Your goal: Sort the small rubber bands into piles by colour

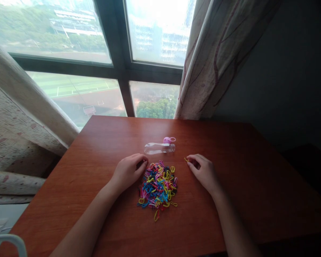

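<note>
A heap of small coloured elastic hair ties [158, 185] lies on the table between my two hands. My left hand [130, 170] rests at the heap's upper left edge, thumb and fingertips pinched together; what they hold, if anything, is too small to make out. Right of the heap, my right hand [202, 169] pinches a yellow hair tie [186, 160] between thumb and finger. Beyond the heap a clear plastic bottle [157, 148] lies on its side, its open mouth facing right. Just behind its neck sits a pink cap [168, 140] with a loop.
The brown wooden table [117, 135] reaches back to a window [120, 67]. Curtains hang on the left [18, 128] and right [208, 60]. A white curved rail [13, 238] shows at the lower left, beside the table edge.
</note>
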Demonstrator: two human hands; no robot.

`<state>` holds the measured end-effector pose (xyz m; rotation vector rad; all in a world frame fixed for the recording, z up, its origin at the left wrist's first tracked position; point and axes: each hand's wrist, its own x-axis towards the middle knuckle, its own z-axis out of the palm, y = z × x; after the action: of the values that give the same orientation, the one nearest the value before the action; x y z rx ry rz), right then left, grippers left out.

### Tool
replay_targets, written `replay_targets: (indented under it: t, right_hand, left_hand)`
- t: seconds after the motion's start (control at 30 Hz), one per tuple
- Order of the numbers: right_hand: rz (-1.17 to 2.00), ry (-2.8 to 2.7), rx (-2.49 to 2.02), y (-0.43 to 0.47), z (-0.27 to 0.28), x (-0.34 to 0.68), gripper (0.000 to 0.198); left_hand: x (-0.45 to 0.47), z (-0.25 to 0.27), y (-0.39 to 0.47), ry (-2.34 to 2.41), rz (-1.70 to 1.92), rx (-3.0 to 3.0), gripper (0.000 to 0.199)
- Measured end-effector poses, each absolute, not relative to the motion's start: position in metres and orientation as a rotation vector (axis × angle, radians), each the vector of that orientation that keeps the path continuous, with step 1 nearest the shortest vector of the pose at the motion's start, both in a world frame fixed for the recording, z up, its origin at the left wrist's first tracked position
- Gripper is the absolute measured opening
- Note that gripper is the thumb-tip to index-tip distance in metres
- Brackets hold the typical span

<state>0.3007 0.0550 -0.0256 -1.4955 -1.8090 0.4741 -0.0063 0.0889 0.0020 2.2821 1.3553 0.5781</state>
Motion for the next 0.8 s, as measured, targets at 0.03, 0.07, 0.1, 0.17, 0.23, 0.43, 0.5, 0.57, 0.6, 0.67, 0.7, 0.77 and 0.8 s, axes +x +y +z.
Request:
replay_targets:
  t: [0.03,0.07,0.1,0.17,0.23,0.43,0.5,0.57,0.6,0.67,0.7,0.77,0.8]
  right_hand:
    - [0.474,-1.808,-1.493,0.055,-0.0254,0.3006,0.012]
    - [0.474,-1.808,-1.491,0.055,-0.0253,0.3005,0.012]
    - [0.474,-1.806,-1.491,0.0551,-0.0253,0.3004,0.012]
    - [0.476,-1.805,-1.491,0.0554,-0.0255,0.3003,0.012]
    - [0.482,-1.808,-1.492,0.0557,-0.0258,0.3004,0.012]
    - [0.488,-1.821,-1.487,0.0552,-0.026,0.3005,0.012]
    - [0.495,-1.828,-1.485,0.055,-0.0256,0.3002,0.012]
    - [0.5,-1.831,-1.482,0.0549,-0.0252,0.2997,0.012]
    - [0.501,-1.831,-1.48,0.0549,-0.0251,0.2995,0.012]
    - [0.5,-1.832,-1.478,0.0549,-0.025,0.2993,0.012]
    - [0.496,-1.832,-1.477,0.0549,-0.0248,0.2993,0.012]
    - [0.483,-1.825,-1.479,0.0548,-0.0242,0.2995,0.011]
    - [0.472,-1.819,-1.485,0.0547,-0.0236,0.2997,0.011]
  left_hand:
    - [-0.0063,0.002,0.0888,1.355,0.577,2.282,0.017]
    - [-0.0064,0.0019,0.0888,1.356,0.576,2.283,0.017]
    - [-0.0065,0.0017,0.0888,1.356,0.575,2.284,0.017]
    - [-0.0067,0.0009,0.0889,1.358,0.575,2.286,0.017]
    - [-0.0069,0.0001,0.0889,1.36,0.577,2.287,0.017]
    - [-0.0071,-0.0001,0.0889,1.372,0.58,2.288,0.017]
    - [-0.0068,0.0006,0.0889,1.375,0.581,2.287,0.017]
    - [-0.0064,0.0011,0.0889,1.377,0.583,2.285,0.017]
    - [-0.0062,0.0013,0.0889,1.377,0.583,2.283,0.017]
    - [-0.006,0.0013,0.0889,1.376,0.584,2.279,0.017]
    - [-0.006,0.0012,0.0889,1.374,0.584,2.277,0.017]
    - [-0.006,0.001,0.089,1.369,0.585,2.274,0.017]
    - [-0.006,0.0009,0.0891,1.368,0.586,2.271,0.018]
